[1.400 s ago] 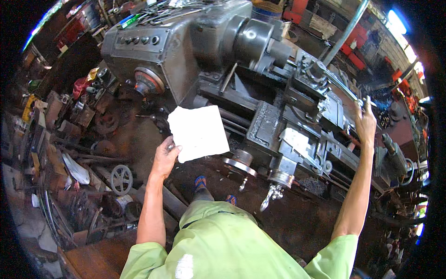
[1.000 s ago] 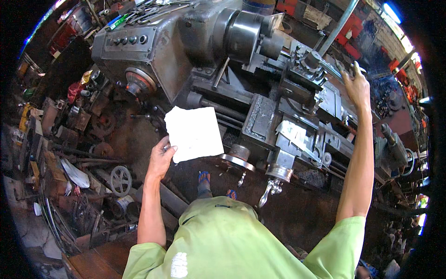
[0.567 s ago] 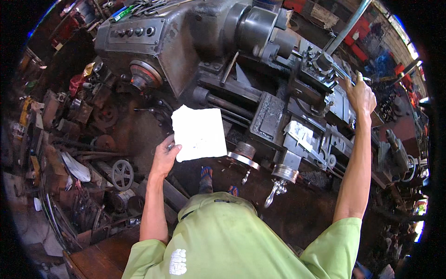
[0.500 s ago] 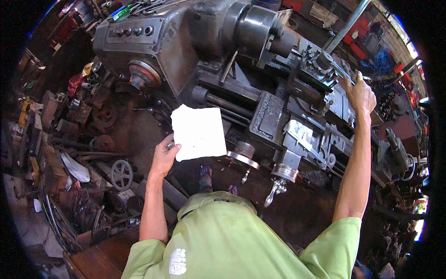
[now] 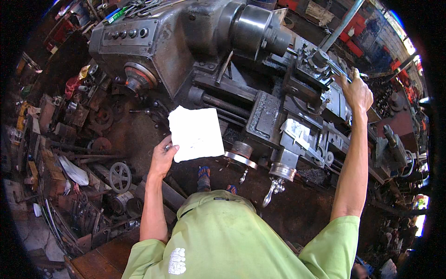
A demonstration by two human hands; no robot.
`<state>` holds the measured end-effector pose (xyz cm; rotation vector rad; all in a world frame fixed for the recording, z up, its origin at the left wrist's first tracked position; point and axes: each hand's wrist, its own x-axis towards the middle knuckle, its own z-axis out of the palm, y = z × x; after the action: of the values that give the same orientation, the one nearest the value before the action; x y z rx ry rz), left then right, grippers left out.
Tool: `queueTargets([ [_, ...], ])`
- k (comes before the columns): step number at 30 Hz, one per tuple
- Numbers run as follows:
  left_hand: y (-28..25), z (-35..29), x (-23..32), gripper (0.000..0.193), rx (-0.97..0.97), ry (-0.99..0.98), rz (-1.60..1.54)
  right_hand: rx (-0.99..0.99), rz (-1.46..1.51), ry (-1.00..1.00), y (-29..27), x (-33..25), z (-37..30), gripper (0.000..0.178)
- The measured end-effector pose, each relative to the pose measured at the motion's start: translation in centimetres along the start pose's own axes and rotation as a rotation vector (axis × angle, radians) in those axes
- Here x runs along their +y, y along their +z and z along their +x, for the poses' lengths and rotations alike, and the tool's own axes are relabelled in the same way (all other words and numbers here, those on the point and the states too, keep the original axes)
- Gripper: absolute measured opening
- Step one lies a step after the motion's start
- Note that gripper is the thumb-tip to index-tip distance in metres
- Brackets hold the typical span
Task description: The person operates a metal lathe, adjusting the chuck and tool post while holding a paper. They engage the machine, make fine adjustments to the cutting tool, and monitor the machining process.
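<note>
My left hand pinches the lower left edge of a white sheet of paper, thumb on top. The sheet has one ragged side and faint marks too small to make out. It is held in front of a large metal lathe. To the right my arm reaches over the lathe's carriage. There my right hand is closed around the outer end of a lever handle that runs from the tool post. The hand partly hides the handle's end. Left of the tool post is the round chuck.
A handwheel and a crank handle stick out from the lathe towards me. Metal chips lie on the carriage. Scrap parts and a spoked wheel crowd the left floor. Loose tools lie on the headstock.
The view has shifted slightly, so the lathe sits a little further left. The chuck's jaws show at a different angle. Both hands keep their holds.
</note>
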<state>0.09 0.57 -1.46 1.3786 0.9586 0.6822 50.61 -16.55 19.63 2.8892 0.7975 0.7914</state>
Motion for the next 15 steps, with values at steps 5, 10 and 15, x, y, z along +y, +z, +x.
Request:
queueTargets([
  [5, -0.19, -0.16, 0.14, 0.038, 0.003, -0.004, 0.018, -0.013, 0.003, 0.018, -0.39, -0.15, -0.22, 0.063],
  [10, -0.22, -0.38, 0.33, 0.038, 0.01, -0.004, 0.004, -0.009, -0.006, 0.019, -0.4, -0.16, -0.16, 0.063],
  [15, -0.12, -0.61, 0.63, 0.038, -0.003, -0.008, -0.005, 0.004, 0.004, 0.028, -0.31, -0.13, -0.2, 0.062],
])
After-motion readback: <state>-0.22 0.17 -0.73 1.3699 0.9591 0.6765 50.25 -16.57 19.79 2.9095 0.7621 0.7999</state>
